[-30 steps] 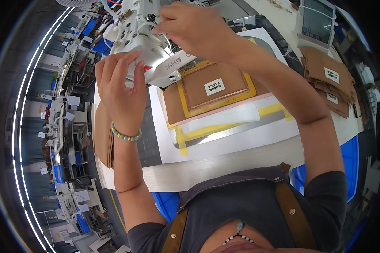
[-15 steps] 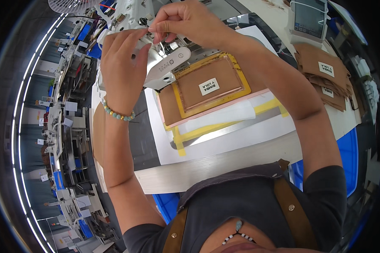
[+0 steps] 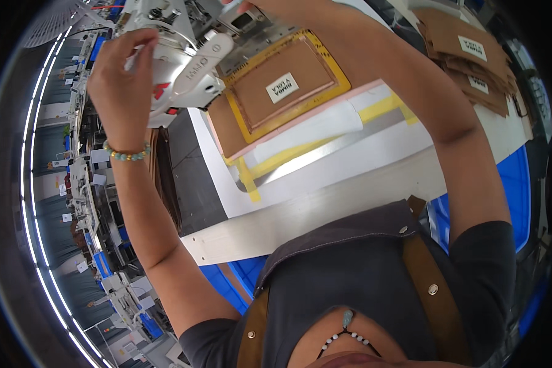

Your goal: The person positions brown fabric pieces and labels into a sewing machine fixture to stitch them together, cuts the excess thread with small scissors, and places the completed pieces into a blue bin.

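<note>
A white industrial sewing machine head (image 3: pixel 181 70) stands at the upper left. My left hand (image 3: pixel 119 86) is raised beside it, with thumb and fingertips pinched together; whatever they hold is too fine to make out. At the top edge, beyond the machine's arm, my right hand (image 3: pixel 267 7) is largely cut off, so its grip is hidden. Below and right of the machine head lies a brown panel (image 3: pixel 257 101) with a white label (image 3: pixel 282 88), framed by a yellow-edged clamp (image 3: pixel 300 115). Neither hand touches the panel.
A folded white strip (image 3: pixel 313 132) and yellow tape (image 3: pixel 248 181) lie in front of the frame. Several labelled brown pieces (image 3: pixel 454 37) are stacked at the right. A blue bin (image 3: pixel 514 190) sits below the table edge. A fan (image 3: pixel 55 24) stands at the upper left.
My hands have parted: the left moved left and away from the needle area, the right up to the picture's edge. The view has shifted; the framed panel appears unchanged.
</note>
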`<action>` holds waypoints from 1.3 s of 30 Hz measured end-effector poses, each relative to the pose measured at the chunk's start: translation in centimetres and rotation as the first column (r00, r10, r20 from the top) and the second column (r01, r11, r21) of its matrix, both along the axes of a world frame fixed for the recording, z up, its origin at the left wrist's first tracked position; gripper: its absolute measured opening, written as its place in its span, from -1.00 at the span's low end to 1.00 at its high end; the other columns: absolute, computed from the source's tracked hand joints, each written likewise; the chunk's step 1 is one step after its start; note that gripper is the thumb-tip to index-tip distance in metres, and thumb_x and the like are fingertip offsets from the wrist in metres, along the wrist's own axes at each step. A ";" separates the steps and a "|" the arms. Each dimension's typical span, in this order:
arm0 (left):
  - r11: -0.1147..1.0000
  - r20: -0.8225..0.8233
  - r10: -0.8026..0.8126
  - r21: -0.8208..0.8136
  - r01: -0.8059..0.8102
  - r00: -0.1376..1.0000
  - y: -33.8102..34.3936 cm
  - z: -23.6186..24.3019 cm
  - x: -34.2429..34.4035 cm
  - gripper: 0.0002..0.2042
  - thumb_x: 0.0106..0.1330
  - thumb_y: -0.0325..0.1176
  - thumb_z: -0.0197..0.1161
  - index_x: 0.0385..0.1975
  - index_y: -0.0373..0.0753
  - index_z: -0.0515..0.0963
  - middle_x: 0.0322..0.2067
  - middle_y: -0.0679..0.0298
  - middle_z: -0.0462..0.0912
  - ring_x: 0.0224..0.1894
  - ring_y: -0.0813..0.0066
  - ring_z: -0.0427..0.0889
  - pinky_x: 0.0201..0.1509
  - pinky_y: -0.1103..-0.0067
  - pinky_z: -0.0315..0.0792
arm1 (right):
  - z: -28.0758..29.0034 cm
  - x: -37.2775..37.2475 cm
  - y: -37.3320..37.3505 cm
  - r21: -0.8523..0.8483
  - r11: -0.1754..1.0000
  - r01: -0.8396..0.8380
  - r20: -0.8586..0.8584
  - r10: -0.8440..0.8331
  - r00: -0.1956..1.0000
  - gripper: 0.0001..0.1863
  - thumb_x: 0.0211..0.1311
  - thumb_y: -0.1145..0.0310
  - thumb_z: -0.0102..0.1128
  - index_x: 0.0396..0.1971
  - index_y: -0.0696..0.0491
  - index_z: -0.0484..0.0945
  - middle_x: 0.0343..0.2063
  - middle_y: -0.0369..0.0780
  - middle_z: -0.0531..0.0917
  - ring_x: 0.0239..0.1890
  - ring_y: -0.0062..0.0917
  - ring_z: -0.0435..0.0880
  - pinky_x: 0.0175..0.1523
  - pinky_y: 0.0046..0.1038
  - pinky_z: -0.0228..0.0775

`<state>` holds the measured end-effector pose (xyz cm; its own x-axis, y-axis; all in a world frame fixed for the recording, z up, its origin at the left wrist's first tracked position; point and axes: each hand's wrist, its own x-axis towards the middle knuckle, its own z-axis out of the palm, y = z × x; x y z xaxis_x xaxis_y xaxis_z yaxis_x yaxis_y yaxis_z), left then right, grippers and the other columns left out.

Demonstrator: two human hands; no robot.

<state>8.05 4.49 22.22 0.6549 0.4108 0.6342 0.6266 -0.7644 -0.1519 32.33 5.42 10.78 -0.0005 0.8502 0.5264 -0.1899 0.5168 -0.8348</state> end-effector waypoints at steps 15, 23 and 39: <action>0.994 0.144 0.108 0.004 -0.110 0.984 0.6 -0.4 -2.3 -0.93 0.33 -0.48 0.44 -0.25 -0.24 0.82 -0.29 0.32 0.86 -0.34 0.68 0.76 -0.24 0.70 0.61 | -10.0 -9.4 1.2 0.050 0.979 0.197 0.097 -0.201 0.975 -0.77 0.15 0.20 0.31 -0.39 0.03 0.80 -0.42 -0.03 0.76 -0.30 -0.13 0.78 -0.14 -0.21 0.58; 0.978 0.321 0.103 -0.204 -0.037 0.942 1.5 -0.8 -3.0 -0.85 0.35 -0.48 0.44 -0.20 -0.45 0.75 -0.23 0.15 0.84 -0.20 0.53 0.81 -0.04 0.63 0.69 | -8.6 -10.6 -0.6 0.008 0.959 0.282 0.047 -0.282 0.958 -0.77 0.16 0.19 0.30 -0.47 0.03 0.78 -0.47 -0.01 0.73 -0.35 -0.07 0.74 -0.19 -0.17 0.55; 0.974 0.344 0.095 -0.226 -0.016 0.934 1.6 -0.6 -3.3 -0.84 0.31 -0.48 0.47 -0.19 -0.42 0.77 -0.24 0.19 0.84 -0.20 0.56 0.80 -0.02 0.65 0.67 | -8.0 -10.6 0.2 0.088 0.894 0.439 0.220 -0.448 0.867 -0.70 0.09 0.17 0.25 -0.62 0.10 0.69 -0.57 0.07 0.68 -0.42 0.02 0.73 -0.26 -0.05 0.56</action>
<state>4.75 6.09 21.62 0.3793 0.5926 0.7106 0.6516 -0.7163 0.2496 21.69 5.65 2.74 0.2488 0.7708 0.5864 0.2596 0.5302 -0.8071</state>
